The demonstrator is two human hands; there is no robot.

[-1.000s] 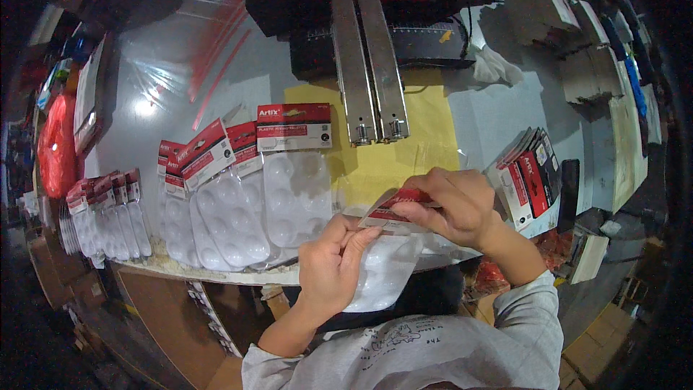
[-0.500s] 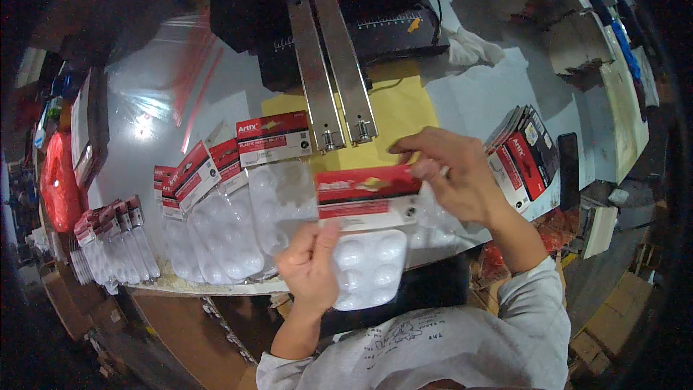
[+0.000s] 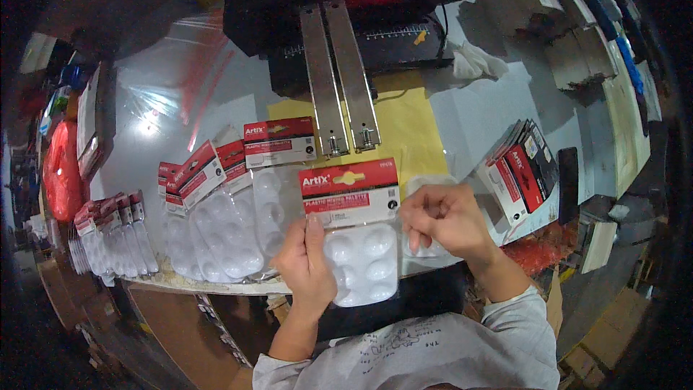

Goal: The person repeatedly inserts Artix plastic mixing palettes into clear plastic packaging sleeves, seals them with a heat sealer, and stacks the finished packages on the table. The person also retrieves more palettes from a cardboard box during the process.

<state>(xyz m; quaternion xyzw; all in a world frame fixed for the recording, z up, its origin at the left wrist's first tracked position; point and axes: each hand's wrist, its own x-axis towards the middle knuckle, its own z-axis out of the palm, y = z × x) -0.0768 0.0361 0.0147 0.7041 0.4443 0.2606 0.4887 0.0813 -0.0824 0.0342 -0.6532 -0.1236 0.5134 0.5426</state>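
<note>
The palette pack [image 3: 364, 271] is now clamped only by the left hand [image 3: 307, 263]'s fingers; the right hand [image 3: 455, 222] is drawn off its card [image 3: 350, 189], fingers curled, closure unclear.

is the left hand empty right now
No, the left hand holds a white plastic palette topped by a red-and-white card, its thumb at the card's lower left.

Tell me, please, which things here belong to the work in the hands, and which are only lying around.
Belong to the work:
carded white palette, held in the left hand
similar carded palettes on the table
red-and-white cards at right, likely

Apparently only lying around:
crumpled white cloth
black phone-like slab
red plastic bundle at far left
</note>
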